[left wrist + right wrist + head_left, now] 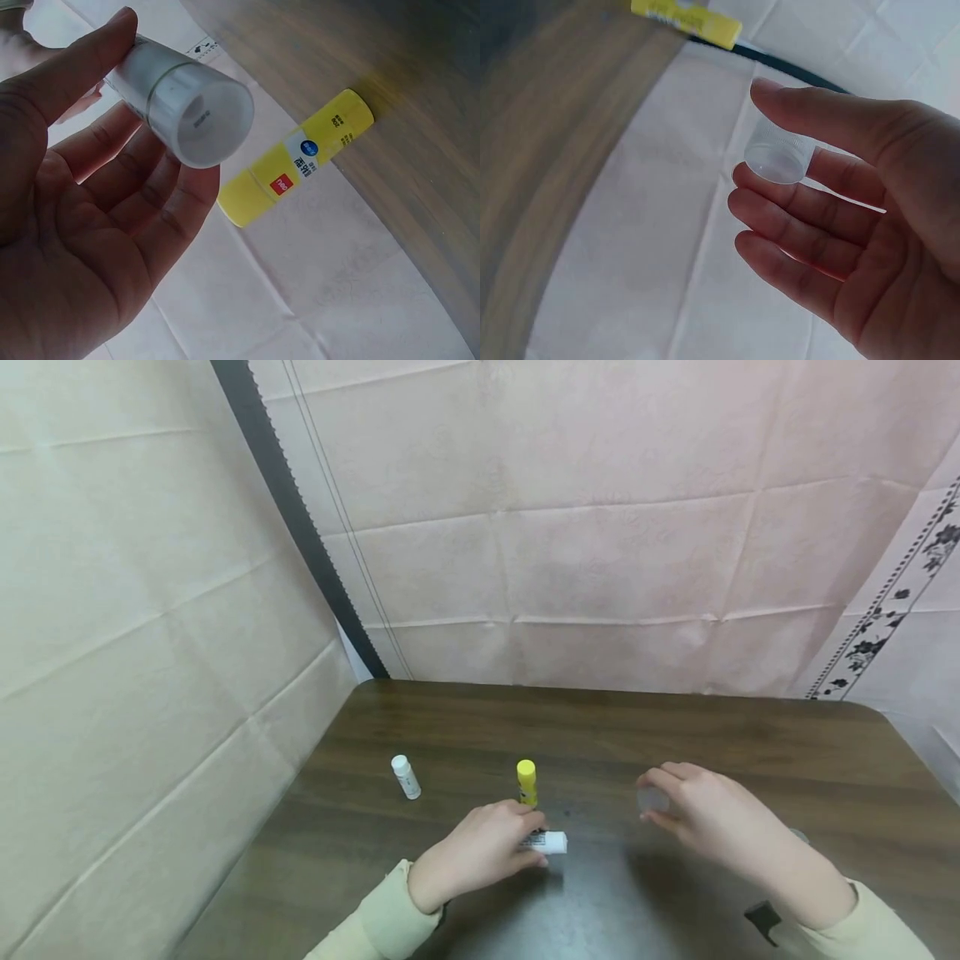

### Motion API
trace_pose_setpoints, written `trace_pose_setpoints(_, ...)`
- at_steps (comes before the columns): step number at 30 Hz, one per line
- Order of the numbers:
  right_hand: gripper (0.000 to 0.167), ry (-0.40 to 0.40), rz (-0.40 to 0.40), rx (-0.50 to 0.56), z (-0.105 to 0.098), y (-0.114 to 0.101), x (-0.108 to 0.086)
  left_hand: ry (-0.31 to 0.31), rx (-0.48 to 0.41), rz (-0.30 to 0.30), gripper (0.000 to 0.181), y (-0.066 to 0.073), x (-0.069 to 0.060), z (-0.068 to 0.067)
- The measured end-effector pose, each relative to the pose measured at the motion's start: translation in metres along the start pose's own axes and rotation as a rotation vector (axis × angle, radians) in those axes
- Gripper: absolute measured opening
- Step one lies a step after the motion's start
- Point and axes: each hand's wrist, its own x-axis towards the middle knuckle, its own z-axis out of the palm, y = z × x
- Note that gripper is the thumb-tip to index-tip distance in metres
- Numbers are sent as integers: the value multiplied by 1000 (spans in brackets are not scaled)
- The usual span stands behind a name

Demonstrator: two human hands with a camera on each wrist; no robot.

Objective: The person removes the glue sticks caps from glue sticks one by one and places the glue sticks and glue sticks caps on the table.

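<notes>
My left hand [487, 847] grips a white glue stick [553, 842] between thumb and fingers, the stick lying sideways above the table. In the left wrist view, the round, recessed end of the white glue stick [214, 124] faces the camera. Off to the right, my right hand [708, 810] pinches a small translucent ribbed cap [780, 154], its wide rim facing down in the right wrist view. A yellow glue stick [527, 781] stands upright just behind the left hand, its lower part hidden from the head camera.
Farther left on the brown wooden table [337, 860] stands another white stick [406, 777], slightly tilted in view. Pale creased cloth [615, 560] hangs behind the table and along its left side. Part of a pale round object [800, 835] shows behind the right wrist.
</notes>
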Motion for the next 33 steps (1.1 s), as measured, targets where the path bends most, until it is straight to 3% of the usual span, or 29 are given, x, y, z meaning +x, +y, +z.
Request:
trace_pose_setpoints(7, 37, -15, 82, -41, -18, 7, -1, -7, -7, -17, 29, -1, -2, -1)
trace_pose_setpoints(14, 39, -11, 122, -41, -19, 16, -8, -2, -18, -29, 27, -3, -3, 0)
trace_pose_setpoints(22, 34, -31, 279, 39, -21, 31, -21, 30, -38, -30, 27, -2, -5, 1)
trace_pose_setpoints(33, 33, 4, 405, 104, -27, 49, -45, 23, -55, -46, 28, -2, -6, -1)
